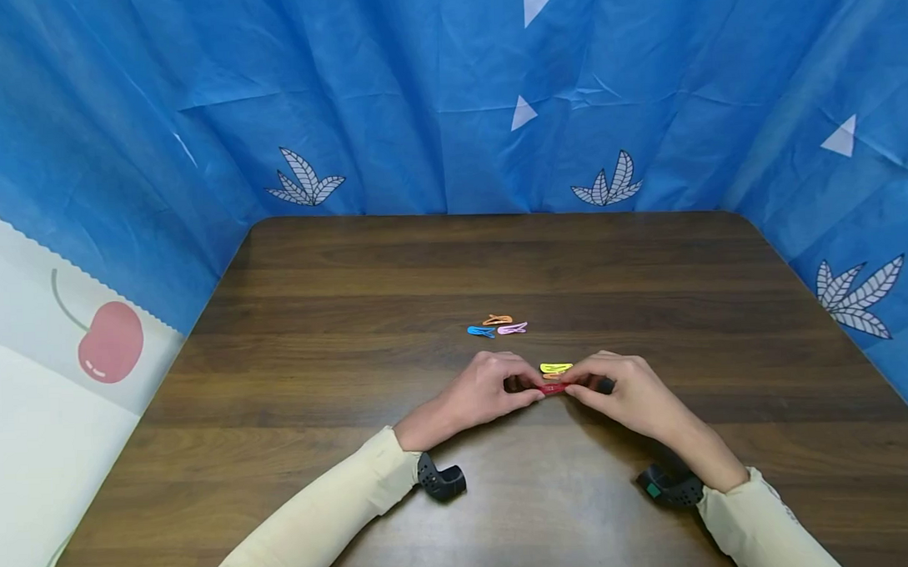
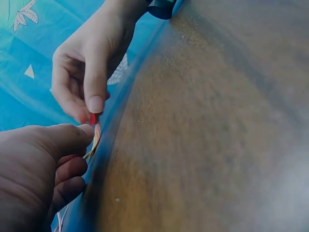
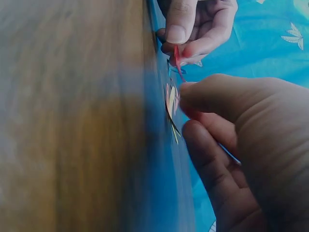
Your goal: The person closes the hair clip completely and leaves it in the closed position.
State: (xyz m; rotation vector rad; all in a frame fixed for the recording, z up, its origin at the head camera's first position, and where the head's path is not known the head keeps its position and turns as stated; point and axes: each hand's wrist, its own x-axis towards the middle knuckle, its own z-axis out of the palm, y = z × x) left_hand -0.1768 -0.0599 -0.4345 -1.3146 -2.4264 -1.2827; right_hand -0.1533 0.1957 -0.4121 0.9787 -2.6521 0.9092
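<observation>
Both hands meet over a red hair clip [image 1: 552,389]. My left hand [image 1: 495,389] pinches one end between thumb and fingers, while the right hand [image 1: 629,392] grips the other end in the same way. In the right wrist view, the red clip [image 3: 177,62] stretches from one set of fingertips to the other. Just beyond it lie a yellow clip [image 1: 555,367] and an orange clip [image 1: 553,376], partly hidden by the fingers. Farther back and to the left, a blue clip [image 1: 481,332], a pink clip [image 1: 512,328] and a second orange clip [image 1: 498,319] form a small group.
The wooden table [image 1: 364,278] has rounded far corners. Blue curtains [image 1: 417,93] with leaf and triangle prints hang behind it and at its right. At the left is a white cloth [image 1: 36,348] with a cherry print. Dark bands [image 1: 440,477] are worn on both wrists.
</observation>
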